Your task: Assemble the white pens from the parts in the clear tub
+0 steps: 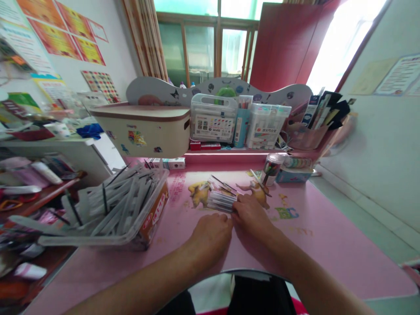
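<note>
My right hand rests on the pink desk with its fingers closed round the near end of a bundle of white pens. My left hand lies just to the left of it, fingers curled under, and its fingertips are hidden. A few loose dark pens lie on the desk just beyond the bundle.
A clear plastic box heaped with several white pens stands at the left. A cream storage bin, marker cases, a pen jar and tape rolls line the back. A cluttered shelf is at the far left.
</note>
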Available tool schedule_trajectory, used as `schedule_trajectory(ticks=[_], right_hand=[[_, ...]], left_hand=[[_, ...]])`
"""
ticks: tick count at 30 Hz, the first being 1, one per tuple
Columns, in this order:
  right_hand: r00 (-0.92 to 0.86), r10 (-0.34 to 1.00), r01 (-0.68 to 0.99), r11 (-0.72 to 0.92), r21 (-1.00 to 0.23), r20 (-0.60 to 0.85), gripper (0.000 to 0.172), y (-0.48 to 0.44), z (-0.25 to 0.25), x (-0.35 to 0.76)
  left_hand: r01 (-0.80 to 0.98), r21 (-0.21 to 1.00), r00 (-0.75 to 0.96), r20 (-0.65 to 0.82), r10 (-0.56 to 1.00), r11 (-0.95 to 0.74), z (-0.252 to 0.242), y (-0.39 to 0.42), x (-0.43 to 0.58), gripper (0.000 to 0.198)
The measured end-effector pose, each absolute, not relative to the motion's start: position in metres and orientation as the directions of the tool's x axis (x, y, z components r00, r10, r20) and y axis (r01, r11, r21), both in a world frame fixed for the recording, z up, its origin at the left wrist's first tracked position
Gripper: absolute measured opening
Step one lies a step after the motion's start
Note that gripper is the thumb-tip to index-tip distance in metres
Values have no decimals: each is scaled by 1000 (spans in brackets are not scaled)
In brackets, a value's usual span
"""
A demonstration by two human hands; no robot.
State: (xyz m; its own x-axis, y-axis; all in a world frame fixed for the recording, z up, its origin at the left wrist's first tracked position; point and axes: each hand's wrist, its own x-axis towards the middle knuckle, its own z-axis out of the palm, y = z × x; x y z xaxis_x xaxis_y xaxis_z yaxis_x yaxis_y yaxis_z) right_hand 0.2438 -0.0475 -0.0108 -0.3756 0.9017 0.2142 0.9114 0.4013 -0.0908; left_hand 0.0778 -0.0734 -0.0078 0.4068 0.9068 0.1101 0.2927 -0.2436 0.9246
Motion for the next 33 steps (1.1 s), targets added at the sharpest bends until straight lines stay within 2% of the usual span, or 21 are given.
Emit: schedule_trajectory(ticks=[3, 7, 11, 14, 16, 17, 19, 20, 21, 22, 24, 25, 26, 28, 31, 33], right_hand=[[-379, 903, 911, 402, -87, 203, 14, -51, -12, 242], [-391, 887, 876, 440, -197, 245, 11, -53, -13, 241], [-432, 863, 761, 505, -407, 264, 9, -53, -6, 242], [-402, 871, 603, 484, -635, 282, 4, -49, 0, 246], [-231, 919, 402, 390, -828, 321, 13, -44, 2, 251], [-110, 938, 260, 347, -901, 330, 22, -42, 3, 254], [87, 945, 3, 317, -948, 316, 35, -38, 3, 258], [126, 944, -54, 314, -948, 306, 38, -38, 3, 258], [120, 947, -62, 307, -950, 298, 37, -38, 2, 257], [78, 955, -25, 288, -957, 286, 35, -40, 0, 254], [-86, 974, 60, 214, -975, 209, 27, -45, -3, 244], [-196, 966, 65, 185, -981, 169, 26, -49, -4, 238], [-302, 942, 48, 166, -985, 144, 27, -52, -5, 233], [-398, 911, 56, 142, -988, 108, 25, -56, -7, 224], [-411, 904, 92, 166, -982, 115, 18, -59, -9, 217], [-403, 914, -10, 44, -999, 44, 14, -60, -12, 216]], left_hand=[[316, 890, 434, 172, 884, -328, -14, -77, 78, 15], [431, 772, 401, 300, 865, -467, -24, -74, 75, 22], [620, 566, 459, 300, 836, -543, -26, -70, 71, 30], [714, 441, 481, 255, 839, -544, -17, -67, 66, 32], [708, 481, 426, 293, 856, -517, -8, -63, 62, 27], [672, 554, 377, 316, 871, -492, -5, -61, 61, 22], [485, 786, 246, 298, 922, -384, 0, -58, 61, 15], [326, 902, 183, 235, 955, -284, 1, -57, 61, 17], [140, 977, 146, 142, 979, -163, 1, -56, 63, 22], [-40, 998, 139, 45, 989, -40, 0, -55, 64, 27], [-287, 950, 161, -78, 984, 122, -4, -53, 68, 35], [-341, 928, 176, -94, 980, 151, -7, -52, 69, 37], [-360, 920, 183, -95, 979, 156, -8, -52, 70, 37], [-337, 932, 174, -82, 981, 137, -10, -51, 71, 35], [-246, 968, 177, -13, 984, 57, -10, -51, 71, 26], [-213, 977, 221, 26, 975, 22, -10, -53, 71, 23]])
